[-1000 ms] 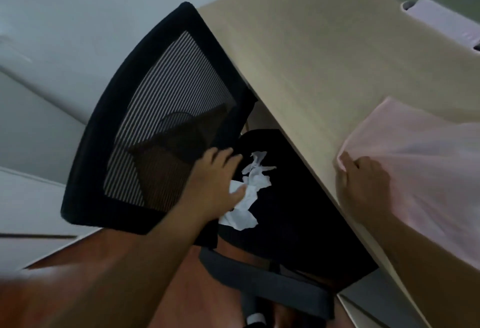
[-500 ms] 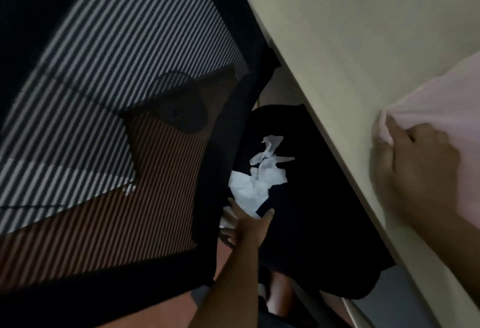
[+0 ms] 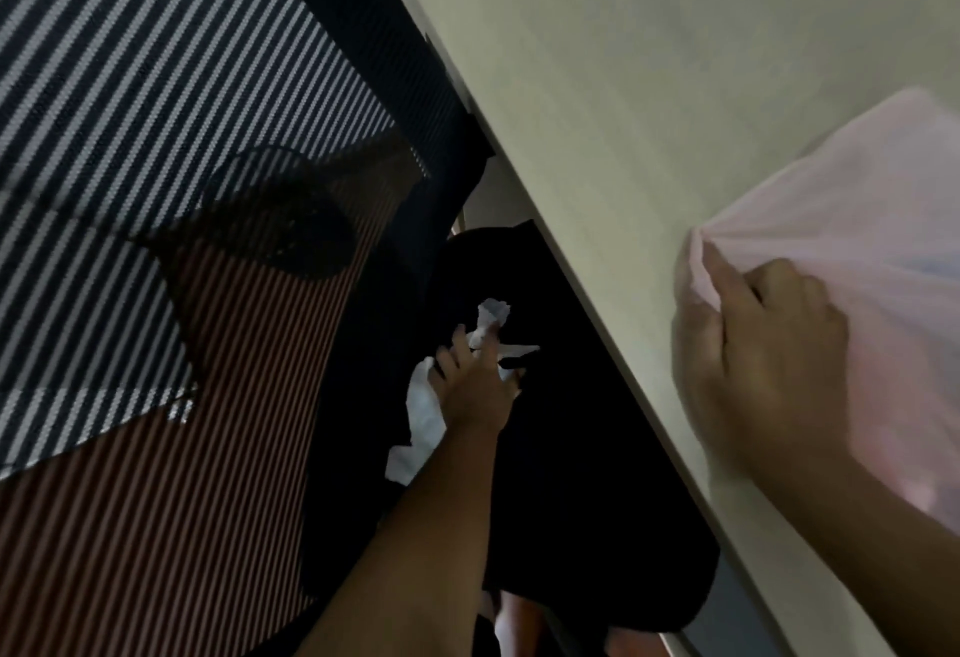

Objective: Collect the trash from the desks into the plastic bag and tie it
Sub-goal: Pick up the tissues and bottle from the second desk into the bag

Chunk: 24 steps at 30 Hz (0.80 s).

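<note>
Table: we note a pale beige table (image 3: 597,84) top along the right; the mesh back (image 3: 156,136) of an office chair fills the left.
Trash: crumpled white paper (image 3: 423,407) lies on the black chair seat (image 3: 571,448), below the table edge.
Left hand (image 3: 475,386): fingers spread over the paper, touching it; we cannot tell whether it grips.
Right hand (image 3: 763,360): clamped on a gathered edge of the pink plastic bag (image 3: 857,209), which lies on the table.

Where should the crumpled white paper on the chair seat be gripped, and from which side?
Pinch the crumpled white paper at its bunched middle, from above through the gap between backrest and desk: it lies spread loosely on the seat, with thin straggling ends. The left hand rests there.
</note>
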Each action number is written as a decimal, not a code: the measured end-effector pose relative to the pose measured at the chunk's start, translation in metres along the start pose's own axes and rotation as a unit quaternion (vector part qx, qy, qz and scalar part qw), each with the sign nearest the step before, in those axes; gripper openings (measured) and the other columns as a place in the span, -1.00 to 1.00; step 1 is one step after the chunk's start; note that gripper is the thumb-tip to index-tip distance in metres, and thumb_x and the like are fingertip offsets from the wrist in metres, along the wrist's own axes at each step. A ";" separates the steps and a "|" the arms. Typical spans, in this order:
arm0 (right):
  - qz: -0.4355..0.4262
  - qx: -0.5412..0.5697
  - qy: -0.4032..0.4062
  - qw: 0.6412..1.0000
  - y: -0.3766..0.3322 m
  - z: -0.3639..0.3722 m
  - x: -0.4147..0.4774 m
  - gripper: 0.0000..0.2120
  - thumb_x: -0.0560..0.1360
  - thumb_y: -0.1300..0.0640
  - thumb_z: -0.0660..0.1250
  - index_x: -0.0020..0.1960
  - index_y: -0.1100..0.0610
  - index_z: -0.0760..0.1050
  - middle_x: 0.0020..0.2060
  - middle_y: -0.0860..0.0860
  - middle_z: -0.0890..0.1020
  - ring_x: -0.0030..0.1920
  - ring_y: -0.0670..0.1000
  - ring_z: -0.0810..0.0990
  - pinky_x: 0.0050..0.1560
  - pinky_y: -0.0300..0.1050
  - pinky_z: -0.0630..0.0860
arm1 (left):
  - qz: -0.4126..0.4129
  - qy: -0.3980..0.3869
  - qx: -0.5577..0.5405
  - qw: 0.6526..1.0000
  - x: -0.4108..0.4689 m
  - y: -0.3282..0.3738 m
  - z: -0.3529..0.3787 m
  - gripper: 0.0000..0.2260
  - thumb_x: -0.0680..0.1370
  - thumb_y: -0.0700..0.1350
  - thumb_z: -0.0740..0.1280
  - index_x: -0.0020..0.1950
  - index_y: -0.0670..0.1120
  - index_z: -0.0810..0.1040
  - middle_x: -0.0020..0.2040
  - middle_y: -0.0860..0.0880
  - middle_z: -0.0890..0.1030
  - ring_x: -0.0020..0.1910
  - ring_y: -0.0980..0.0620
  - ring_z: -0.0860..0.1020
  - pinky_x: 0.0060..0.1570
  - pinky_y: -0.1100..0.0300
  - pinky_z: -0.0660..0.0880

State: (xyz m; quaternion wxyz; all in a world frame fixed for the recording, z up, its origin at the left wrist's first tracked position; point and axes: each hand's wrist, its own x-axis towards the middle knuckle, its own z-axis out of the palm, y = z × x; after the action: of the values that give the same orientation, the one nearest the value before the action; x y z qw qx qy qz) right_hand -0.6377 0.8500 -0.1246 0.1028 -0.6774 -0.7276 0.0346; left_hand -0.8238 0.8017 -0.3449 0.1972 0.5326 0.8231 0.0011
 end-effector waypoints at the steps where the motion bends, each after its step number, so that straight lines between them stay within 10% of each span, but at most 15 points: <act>1: 0.002 0.001 0.001 1.000 0.000 0.000 0.000 -0.49 0.50 0.03 0.07 0.40 0.09 0.44 -0.13 0.16 0.44 -0.07 0.21 0.39 -0.04 0.10 0.33 | 0.010 0.015 0.013 1.000 0.005 -0.004 0.001 -0.47 0.43 0.10 0.47 0.37 0.05 0.48 0.33 -0.19 0.45 0.20 -0.27 0.44 0.13 -0.18 0.40; 6: 0.003 0.002 -0.002 1.000 -0.002 -0.002 -0.001 -0.51 0.51 0.07 0.09 0.41 0.11 0.42 -0.12 0.18 0.44 -0.07 0.20 0.36 -0.05 0.08 0.28 | 0.078 0.059 0.082 0.992 0.010 -0.032 -0.015 -0.70 0.28 -0.14 0.59 -0.06 -0.11 0.61 -0.22 -0.10 0.60 -0.28 -0.07 0.60 -0.31 0.10 0.53; 10: 0.009 0.009 0.003 1.000 -0.003 -0.003 -0.002 -0.52 0.52 0.08 0.09 0.41 0.14 0.41 -0.08 0.21 0.45 -0.04 0.22 0.36 -0.03 0.09 0.27 | 0.010 0.020 0.033 0.999 -0.039 -0.045 -0.023 -0.69 0.48 0.03 0.46 0.18 -0.02 0.56 0.09 -0.11 0.58 0.11 -0.14 0.55 0.02 -0.02 0.51; 13: 0.013 0.006 0.014 1.000 -0.003 -0.001 -0.002 -0.54 0.53 0.09 0.11 0.39 0.15 0.43 -0.06 0.25 0.46 -0.03 0.24 0.37 -0.02 0.11 0.28 | -0.036 -0.151 0.022 0.988 -0.078 -0.062 -0.017 -0.31 0.48 0.39 0.21 0.55 0.27 0.07 0.58 -0.06 0.00 0.51 -0.21 0.05 0.32 -0.18 0.30; 16: 0.007 -0.003 0.026 1.000 -0.002 0.003 -0.003 -0.57 0.54 0.11 0.15 0.38 0.16 0.43 -0.07 0.26 0.46 -0.05 0.26 0.39 -0.06 0.12 0.29 | -0.023 -0.234 0.046 0.971 -0.095 -0.075 -0.011 -0.04 0.35 0.41 0.36 0.55 0.30 -0.19 0.58 -0.04 -0.33 0.52 -0.26 -0.07 0.38 -0.23 0.22; 24: 0.001 -0.008 0.029 1.000 0.000 0.003 -0.003 -0.58 0.56 0.10 0.12 0.39 0.13 0.43 -0.04 0.26 0.48 -0.03 0.28 0.40 -0.04 0.13 0.32 | -0.028 -0.150 0.072 0.986 -0.098 -0.079 -0.012 -0.44 0.52 -0.01 0.36 0.46 0.13 0.21 0.50 -0.14 0.16 0.22 -0.12 0.41 0.16 0.02 0.45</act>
State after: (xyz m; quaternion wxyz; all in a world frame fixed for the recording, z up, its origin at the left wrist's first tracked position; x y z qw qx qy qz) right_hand -0.6380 0.8472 -0.1284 0.1184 -0.6794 -0.7241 0.0095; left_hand -0.8619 0.6836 -0.3189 0.2795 0.5163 0.7968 -0.1430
